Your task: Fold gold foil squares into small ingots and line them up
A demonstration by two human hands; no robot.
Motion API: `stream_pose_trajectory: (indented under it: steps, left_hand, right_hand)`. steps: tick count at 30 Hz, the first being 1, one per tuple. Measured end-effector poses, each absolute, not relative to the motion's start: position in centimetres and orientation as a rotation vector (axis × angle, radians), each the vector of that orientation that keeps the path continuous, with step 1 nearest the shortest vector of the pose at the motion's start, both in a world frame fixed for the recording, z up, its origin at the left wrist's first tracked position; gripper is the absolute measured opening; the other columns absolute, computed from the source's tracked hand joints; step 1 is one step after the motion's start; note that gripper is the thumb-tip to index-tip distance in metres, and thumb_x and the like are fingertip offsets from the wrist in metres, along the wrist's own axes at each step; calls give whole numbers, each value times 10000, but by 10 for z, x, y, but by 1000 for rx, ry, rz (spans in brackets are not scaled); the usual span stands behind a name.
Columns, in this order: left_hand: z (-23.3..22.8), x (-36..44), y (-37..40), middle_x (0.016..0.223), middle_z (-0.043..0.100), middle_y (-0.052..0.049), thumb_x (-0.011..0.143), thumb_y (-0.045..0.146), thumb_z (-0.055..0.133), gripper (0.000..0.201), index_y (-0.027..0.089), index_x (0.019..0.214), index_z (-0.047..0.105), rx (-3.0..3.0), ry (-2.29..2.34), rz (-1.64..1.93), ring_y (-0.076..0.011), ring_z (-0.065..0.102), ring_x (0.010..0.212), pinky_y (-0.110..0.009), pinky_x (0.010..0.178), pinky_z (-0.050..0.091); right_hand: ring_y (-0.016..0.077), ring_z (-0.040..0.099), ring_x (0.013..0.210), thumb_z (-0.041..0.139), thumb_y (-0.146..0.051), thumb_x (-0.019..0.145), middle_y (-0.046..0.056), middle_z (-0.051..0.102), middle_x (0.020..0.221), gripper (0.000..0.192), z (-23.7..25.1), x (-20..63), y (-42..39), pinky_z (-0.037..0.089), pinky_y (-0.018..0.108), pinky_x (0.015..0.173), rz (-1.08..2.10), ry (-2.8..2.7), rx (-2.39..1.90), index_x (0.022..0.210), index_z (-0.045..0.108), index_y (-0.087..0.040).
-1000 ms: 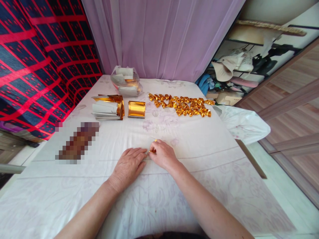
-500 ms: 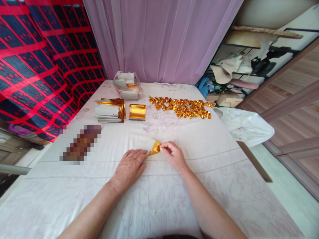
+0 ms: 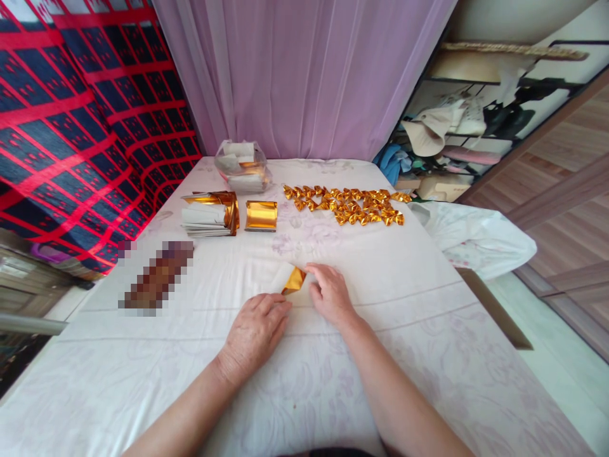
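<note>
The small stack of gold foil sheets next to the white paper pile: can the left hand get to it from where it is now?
Probably yes. The gold foil stack lies uncovered, ahead of the left hand, with only bare tablecloth between them.

Pixelated brown oblong patch (image 3: 156, 278) on white cloth: blurred, can't ID. Small gold foil sheet (image 3: 294, 280) partly hidden under left hand (image 3: 255, 330) fingertips. Both forearms cut off at btm edge.
</note>
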State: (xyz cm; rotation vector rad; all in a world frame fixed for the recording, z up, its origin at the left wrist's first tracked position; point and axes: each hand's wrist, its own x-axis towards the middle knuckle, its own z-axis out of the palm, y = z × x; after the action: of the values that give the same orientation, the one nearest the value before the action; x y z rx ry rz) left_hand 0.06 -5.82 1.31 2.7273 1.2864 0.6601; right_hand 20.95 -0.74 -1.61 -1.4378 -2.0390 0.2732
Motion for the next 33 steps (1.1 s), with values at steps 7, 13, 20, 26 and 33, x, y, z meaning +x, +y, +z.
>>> stream_pose_trajectory:
  steps: [7, 13, 20, 26, 33]
  left_hand:
    - [5, 13, -57, 1309, 586, -129, 933, 307, 499, 347, 174, 1247, 565, 2720, 1371, 510, -279, 555, 1172, -456, 941, 481]
    - [1, 5, -50, 1296, 591, -137, 930, 332, 507, 409, 145, 1293, 533, 2731, 1425, 506, -276, 543, 1179, -452, 979, 435]
    - [3, 4, -49, 1258, 619, -121, 934, 333, 496, 379, 174, 1272, 560, 2762, 1525, 545, -304, 511, 1203, -506, 997, 371]
    - [7, 5, -47, 1202, 625, -115, 924, 336, 530, 374, 185, 1264, 569, 2731, 1558, 506, -277, 559, 1076, -440, 885, 437]
    - [9, 4, -36, 1144, 657, -79, 926, 302, 548, 287, 218, 1192, 615, 2720, 1596, 460, -251, 598, 1022, -440, 895, 410]
  right_hand:
    - [243, 547, 1085, 474, -64, 774, 68, 663, 1158, 448, -14, 205, -6, 378, 410, 919, 325, -2078, -1468, 1183, 590, -206]
    - [234, 567, 1017, 502, -55, 750, 42, 690, 1062, 431, -16, 204, -11, 380, 390, 888, 328, -2029, -1415, 1132, 611, -221]
    - [225, 578, 969, 520, -36, 748, 31, 695, 988, 392, -19, 200, -16, 393, 375, 860, 351, -2003, -1371, 1066, 629, -237]
    - [219, 581, 943, 570, -49, 758, 25, 689, 948, 351, -18, 195, -21, 392, 369, 839, 350, -2033, -1342, 1047, 629, -240]
    - [208, 581, 936, 605, -53, 761, 16, 686, 943, 327, -17, 193, -21, 384, 357, 835, 374, -2046, -1330, 1025, 632, -245]
